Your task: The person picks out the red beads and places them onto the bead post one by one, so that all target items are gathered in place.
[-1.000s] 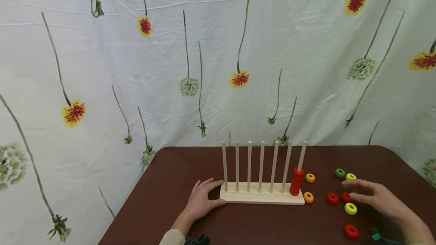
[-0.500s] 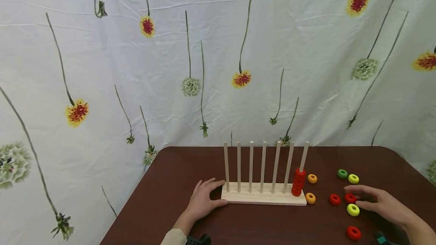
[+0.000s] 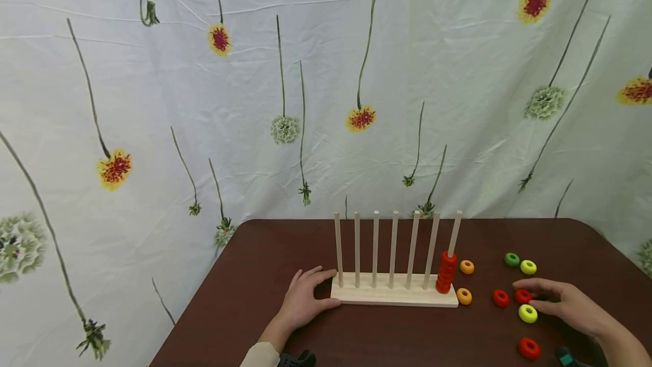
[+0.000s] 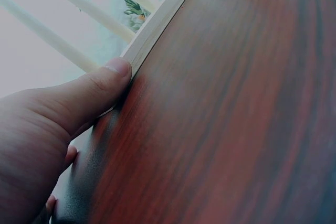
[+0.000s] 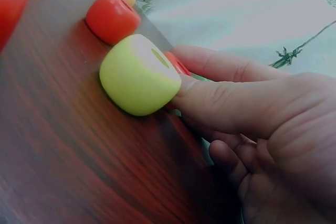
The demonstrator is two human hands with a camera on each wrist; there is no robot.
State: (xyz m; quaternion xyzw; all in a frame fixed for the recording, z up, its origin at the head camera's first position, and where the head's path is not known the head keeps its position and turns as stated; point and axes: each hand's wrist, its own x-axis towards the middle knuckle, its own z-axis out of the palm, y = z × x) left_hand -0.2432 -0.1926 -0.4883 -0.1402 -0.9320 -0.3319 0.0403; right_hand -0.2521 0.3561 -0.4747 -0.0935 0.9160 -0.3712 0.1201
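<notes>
My left hand point(image 3: 301, 301) grips the left end of a pale wooden peg stand point(image 3: 397, 297), thumb at the front edge and a finger at the back corner. Several upright pegs stand in it, and the rightmost carries a stack of red beads point(image 3: 446, 272). At the right, my right hand point(image 3: 573, 304) has thumb and forefinger on either side of a red bead point(image 3: 522, 296). That bead is mostly hidden behind the thumb in the right wrist view, where a yellow-green bead point(image 5: 137, 77) sits in front, close to the thumb tip.
Another red bead point(image 3: 500, 298) lies left of my right hand and one more red bead point(image 3: 528, 348) nearer the front. Two orange beads point(image 3: 464, 297) are beside the stand. A green bead point(image 3: 511, 260) lies behind. A flowered white cloth point(image 3: 305, 101) hangs beyond the dark table point(image 3: 397, 336).
The view has shifted slightly. My right thumb and forefinger have closed in around the red bead. My left hand has stayed on the stand's end.
</notes>
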